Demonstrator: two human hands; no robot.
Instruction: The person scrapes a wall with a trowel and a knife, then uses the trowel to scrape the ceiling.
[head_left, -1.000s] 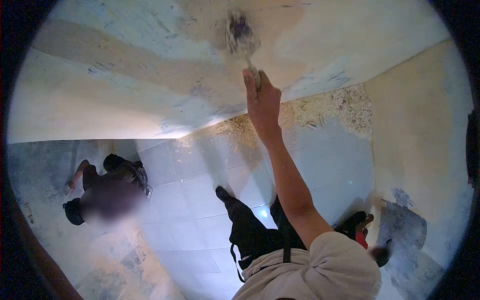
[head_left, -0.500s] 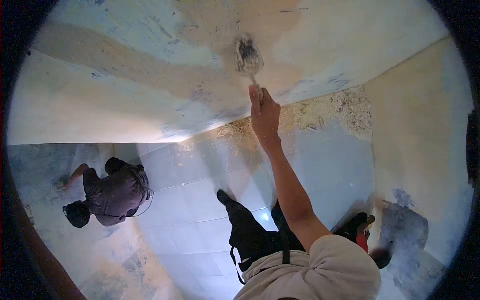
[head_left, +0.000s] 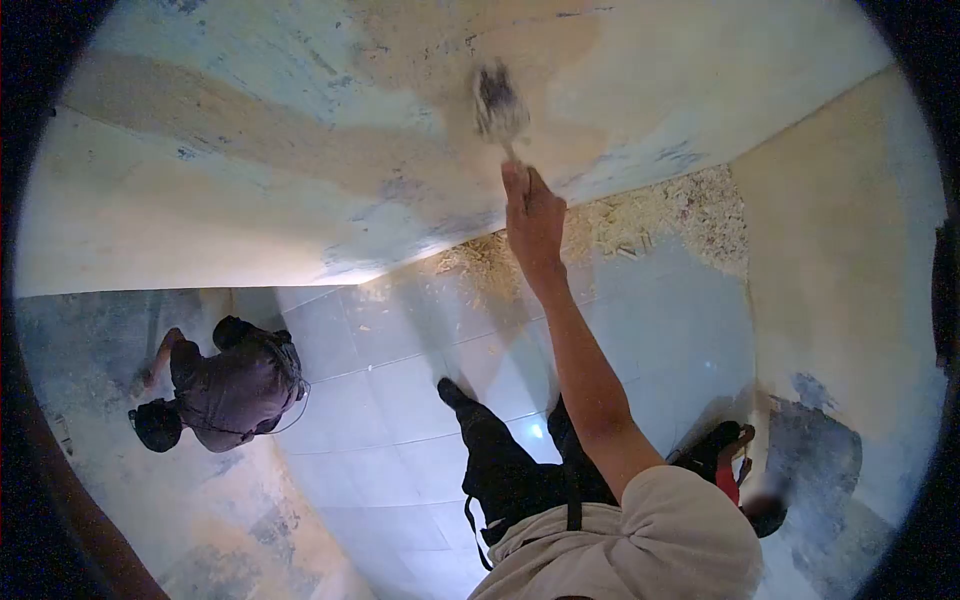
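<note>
My right hand is closed around the handle of a scraper, the arm stretched out in front of me. Its broad blade, smeared with dark and pale residue, is against or very near the wall; contact cannot be made out. Around the blade the wall shows a tan patch, with bluish-white and dark marks beside it. My left hand is out of view.
Pale scrapings lie along the foot of the wall on the tiled floor. A crouching person reaches toward another wall at left. A second person is low at right, beside a wall with a grey patch.
My right hand and the scraper have shifted slightly, the hand a little up and to the right. The view has moved slightly too.
</note>
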